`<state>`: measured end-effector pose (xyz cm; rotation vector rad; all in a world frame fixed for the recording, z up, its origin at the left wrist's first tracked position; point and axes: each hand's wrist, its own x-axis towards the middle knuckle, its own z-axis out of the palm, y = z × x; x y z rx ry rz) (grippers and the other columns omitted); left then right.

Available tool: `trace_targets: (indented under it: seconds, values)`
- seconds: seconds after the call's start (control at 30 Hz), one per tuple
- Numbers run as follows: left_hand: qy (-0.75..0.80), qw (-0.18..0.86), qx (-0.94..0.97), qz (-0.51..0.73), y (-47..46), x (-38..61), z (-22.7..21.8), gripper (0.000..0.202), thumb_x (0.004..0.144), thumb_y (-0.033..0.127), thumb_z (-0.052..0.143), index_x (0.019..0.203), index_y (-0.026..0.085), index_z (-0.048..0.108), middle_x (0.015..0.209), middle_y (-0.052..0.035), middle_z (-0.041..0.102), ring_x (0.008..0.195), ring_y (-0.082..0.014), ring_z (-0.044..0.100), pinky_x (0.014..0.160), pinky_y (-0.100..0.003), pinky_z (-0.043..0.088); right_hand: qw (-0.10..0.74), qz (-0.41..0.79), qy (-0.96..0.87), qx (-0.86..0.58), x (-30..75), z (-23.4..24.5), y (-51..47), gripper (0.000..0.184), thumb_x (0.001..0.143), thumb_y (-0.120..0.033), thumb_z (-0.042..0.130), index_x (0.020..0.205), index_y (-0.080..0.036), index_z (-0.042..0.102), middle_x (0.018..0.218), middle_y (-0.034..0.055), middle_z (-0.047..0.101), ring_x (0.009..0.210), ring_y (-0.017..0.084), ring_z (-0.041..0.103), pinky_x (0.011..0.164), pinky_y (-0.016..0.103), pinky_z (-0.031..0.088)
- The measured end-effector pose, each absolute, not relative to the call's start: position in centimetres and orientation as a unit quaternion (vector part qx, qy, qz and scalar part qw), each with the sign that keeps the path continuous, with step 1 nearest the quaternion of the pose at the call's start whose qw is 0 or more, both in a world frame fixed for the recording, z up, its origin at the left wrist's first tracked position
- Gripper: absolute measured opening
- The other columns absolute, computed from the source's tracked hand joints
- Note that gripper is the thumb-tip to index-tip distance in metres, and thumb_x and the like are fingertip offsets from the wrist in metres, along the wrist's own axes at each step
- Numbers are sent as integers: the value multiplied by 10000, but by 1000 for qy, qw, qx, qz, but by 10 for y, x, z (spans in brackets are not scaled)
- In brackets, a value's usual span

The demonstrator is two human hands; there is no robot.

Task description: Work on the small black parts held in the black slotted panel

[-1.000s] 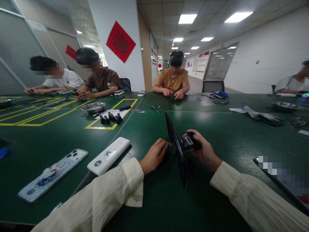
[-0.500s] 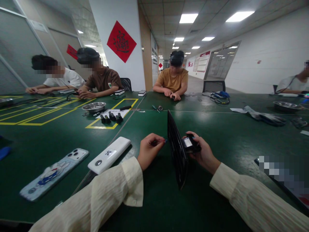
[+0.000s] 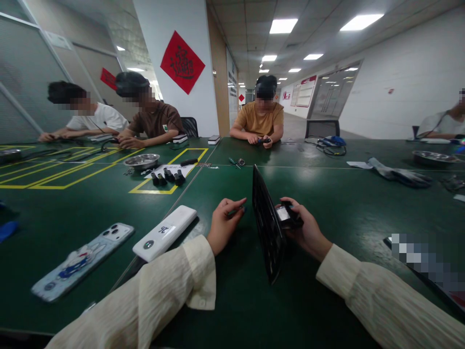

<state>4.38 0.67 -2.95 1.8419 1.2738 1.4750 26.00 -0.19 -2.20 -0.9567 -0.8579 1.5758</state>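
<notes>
One small black device (image 3: 286,217) was clasped in the right hand (image 3: 308,231), against the upright black panel's (image 3: 267,232) right face. Just left of the panel the left hand (image 3: 222,224) was held half-curled, its grip not discernible; farther left, a white power bank (image 3: 164,233) was laid.

Black flat panel (image 3: 268,228) upright on edge, small black device (image 3: 286,216) against it

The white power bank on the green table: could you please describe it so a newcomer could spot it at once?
Start at the dark green table and find the wearer's left hand. Just left of it lies the long white plastic power bank, flat; unlike the pale blue cartoon-cased phone beside it, it is plain white with a round button.
</notes>
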Motion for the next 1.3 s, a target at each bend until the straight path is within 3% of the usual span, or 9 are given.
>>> trace_targets:
  seconds: [0.1,0.23,0.43,0.63,0.77,0.87,1.07,1.3]
  values:
    - [472,253,668,517,6,45,-28,222,745,247,625,947,187,694,725,-9,519,696,-114,503,668,-256,425,527,656,-362,-401,261,-23,-2,321,700,-335,483,1017,-288,511,861,-15,594,547,120,535,348,176,317]
    - [448,361,675,462,7,46,-30,226,741,344,622,827,152,704,706,-21,553,677,-123,539,637,-257,447,527,650,-374,-400,261,-26,0,343,695,-348,485,1029,-276,509,856,-12,592,530,114,519,340,176,285]
    - [427,472,642,427,5,50,-38,400,803,506,483,704,127,561,674,-13,544,560,-99,542,561,-239,451,527,652,-375,-394,262,-26,0,327,704,-337,477,1024,-279,507,862,-15,588,553,116,525,351,177,299]
    - [443,345,725,398,3,48,-34,426,900,469,266,661,166,447,647,-7,473,608,-120,487,610,-255,411,512,632,-402,-419,261,-24,-1,313,735,-361,435,1024,-260,497,777,-10,571,494,112,504,335,183,314]
    - [426,273,761,405,-1,49,-29,358,919,398,234,676,184,387,693,-3,417,650,-123,413,655,-259,385,451,626,-434,-465,256,-28,-2,338,764,-405,353,1034,-235,464,572,-38,501,333,87,367,279,171,225]
    - [404,260,777,407,-2,50,-28,317,922,372,226,703,190,367,713,0,396,670,-124,390,668,-253,374,415,614,-476,-474,252,-35,-3,355,788,-425,358,1059,-219,457,497,-61,448,298,72,315,279,154,173]
    - [455,251,762,386,3,47,-33,389,915,410,193,646,187,362,645,6,408,614,-126,395,615,-259,349,423,614,-479,-463,248,-40,-5,353,811,-426,385,1058,-191,477,480,-66,418,299,63,297,279,153,149]
    - [494,223,771,335,0,47,-32,457,902,444,202,636,177,460,648,-26,507,608,-150,466,612,-267,366,431,625,-467,-453,248,-41,-5,322,802,-420,413,1030,-208,492,517,-56,449,315,52,308,284,147,150]
